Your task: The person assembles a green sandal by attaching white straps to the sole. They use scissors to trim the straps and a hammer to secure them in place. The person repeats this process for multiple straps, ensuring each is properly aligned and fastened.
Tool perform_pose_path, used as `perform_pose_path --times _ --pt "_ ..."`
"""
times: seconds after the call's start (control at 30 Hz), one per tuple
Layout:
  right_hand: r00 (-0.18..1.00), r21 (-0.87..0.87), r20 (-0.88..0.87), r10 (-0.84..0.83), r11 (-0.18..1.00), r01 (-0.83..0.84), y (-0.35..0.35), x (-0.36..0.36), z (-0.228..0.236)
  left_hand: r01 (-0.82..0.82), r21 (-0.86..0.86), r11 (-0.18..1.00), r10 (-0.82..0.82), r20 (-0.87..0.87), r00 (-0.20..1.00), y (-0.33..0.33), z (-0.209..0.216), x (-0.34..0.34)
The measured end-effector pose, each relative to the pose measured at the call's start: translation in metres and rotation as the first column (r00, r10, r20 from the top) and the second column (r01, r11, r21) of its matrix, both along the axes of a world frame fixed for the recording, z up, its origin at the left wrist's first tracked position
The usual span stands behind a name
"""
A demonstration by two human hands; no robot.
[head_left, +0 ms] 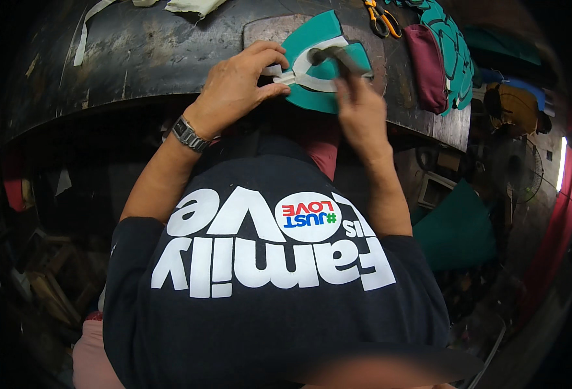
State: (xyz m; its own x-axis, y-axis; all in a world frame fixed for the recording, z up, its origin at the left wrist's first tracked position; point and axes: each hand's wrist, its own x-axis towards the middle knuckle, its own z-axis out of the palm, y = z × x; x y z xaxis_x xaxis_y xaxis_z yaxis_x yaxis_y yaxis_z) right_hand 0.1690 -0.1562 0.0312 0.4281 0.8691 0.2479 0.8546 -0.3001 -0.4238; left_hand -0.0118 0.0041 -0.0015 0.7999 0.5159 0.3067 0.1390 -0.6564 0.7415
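Observation:
A teal cut piece (314, 32) with a curved white strip (302, 68) along its inner edge lies on a worn board on the bench. My left hand (237, 78), a metal watch on its wrist, grips the piece's left edge, thumb on the near side and fingers on the far side. My right hand (363, 117) is closed around a hammer (347, 59), blurred by motion. The hammer's dark head is over the white strip near the middle of the piece; whether it touches is unclear.
The dark bench (150, 58) has a rounded front edge. Orange-handled scissors (383, 21) lie at the far right, beside a maroon piece (426, 68) and a stack of teal pieces (451, 52). Pale scraps (195, 5) lie at the back left. A fan (518, 162) stands at right.

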Motion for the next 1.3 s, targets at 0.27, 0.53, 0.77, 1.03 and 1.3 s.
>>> perform_pose_path --times 0.27,0.53,0.77,1.03,1.3 --pt "0.923 0.219 -0.378 0.071 0.976 0.014 -0.012 -0.021 0.025 -0.001 -0.023 1.0 0.0 -0.083 0.997 -0.002 0.004 -0.001" --pt "0.898 0.071 -0.434 0.072 0.996 -0.045 -0.024 0.005 0.005 -0.008 -0.032 0.999 0.005 -0.087 0.996 0.001 0.002 0.0" --pt "0.917 0.191 0.037 -0.398 0.903 0.384 -0.041 0.116 -0.024 -0.006 0.004 1.0 0.006 -0.025 1.0 0.002 -0.005 0.003" --pt "0.927 0.152 0.287 -0.241 0.967 0.205 -0.026 0.111 -0.035 0.009 -0.022 1.0 -0.008 0.014 1.0 0.003 -0.003 0.002" --pt "0.995 -0.176 0.059 -0.084 0.98 0.093 0.024 0.065 -0.005 0.011 -0.115 0.993 -0.025 -0.119 0.993 -0.003 0.023 0.003"
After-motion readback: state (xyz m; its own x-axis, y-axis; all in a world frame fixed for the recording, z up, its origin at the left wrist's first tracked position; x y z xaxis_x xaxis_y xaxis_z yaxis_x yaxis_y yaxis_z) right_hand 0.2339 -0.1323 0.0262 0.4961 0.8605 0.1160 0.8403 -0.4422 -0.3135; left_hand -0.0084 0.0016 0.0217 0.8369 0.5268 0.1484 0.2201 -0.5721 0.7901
